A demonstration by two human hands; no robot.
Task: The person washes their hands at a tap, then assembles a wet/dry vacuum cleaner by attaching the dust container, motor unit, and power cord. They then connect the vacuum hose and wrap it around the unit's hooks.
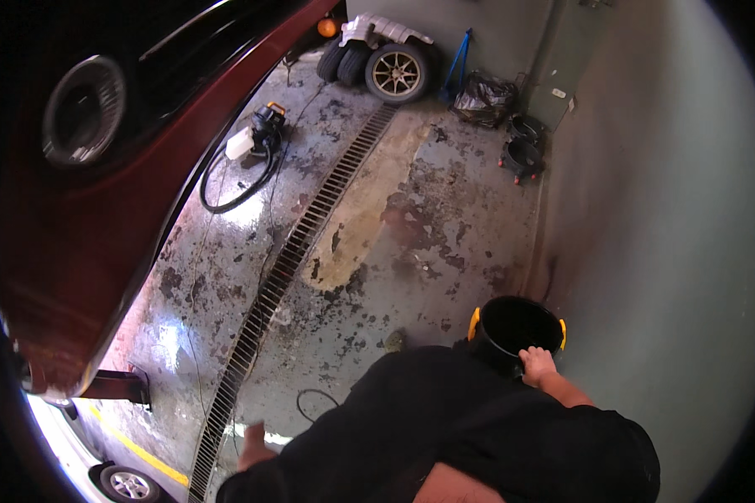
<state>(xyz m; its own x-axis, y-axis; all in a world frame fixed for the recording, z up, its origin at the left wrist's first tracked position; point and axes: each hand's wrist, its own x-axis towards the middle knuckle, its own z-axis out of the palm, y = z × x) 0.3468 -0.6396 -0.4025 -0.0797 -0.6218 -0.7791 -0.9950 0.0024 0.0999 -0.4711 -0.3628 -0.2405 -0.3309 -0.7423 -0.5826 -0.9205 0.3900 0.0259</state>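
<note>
My right hand (537, 365) grips the near rim of a black bucket (512, 323) that has yellow handle mounts on both sides. The bucket stands on the wet concrete floor close to the grey wall on the right, and its inside looks dark. My left hand (255, 444) hangs low at the left, above the floor near the drain grate, fingers loose and nothing in it. A black sleeve and torso fill the lower middle of the view.
A dark red car (84, 210) on a lift looms at the left. A long drain grate (294, 251) runs diagonally across the floor. A pressure washer (264, 130) with hose, stacked tyres (390, 69), a black bag (482, 96) and black wheeled buckets (522, 155) stand at the back.
</note>
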